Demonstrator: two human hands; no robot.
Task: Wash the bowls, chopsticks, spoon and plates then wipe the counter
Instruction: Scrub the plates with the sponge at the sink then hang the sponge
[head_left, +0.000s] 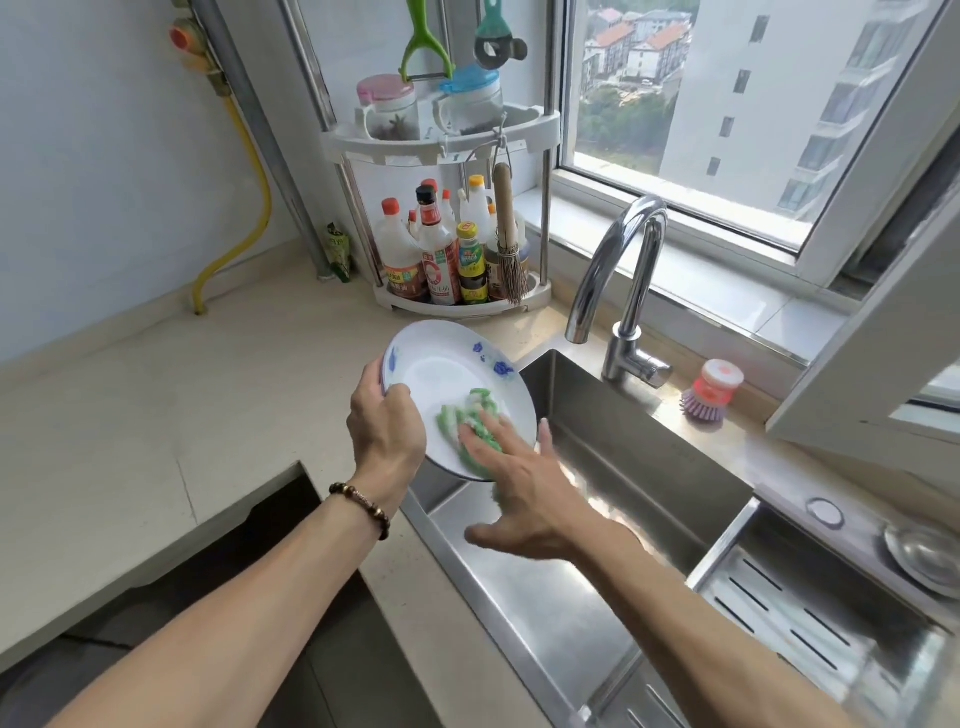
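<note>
I can't read the red and yellow labels on the sauce bottles (445, 260); they're too small. My left hand (384, 431) grips the plate (452, 374) by its left rim, tilted over the sink (597, 519) edge. My right hand (524, 493) presses a green scrubbing cloth (475, 415) against the plate's face, fingers straight and spread apart.
</note>
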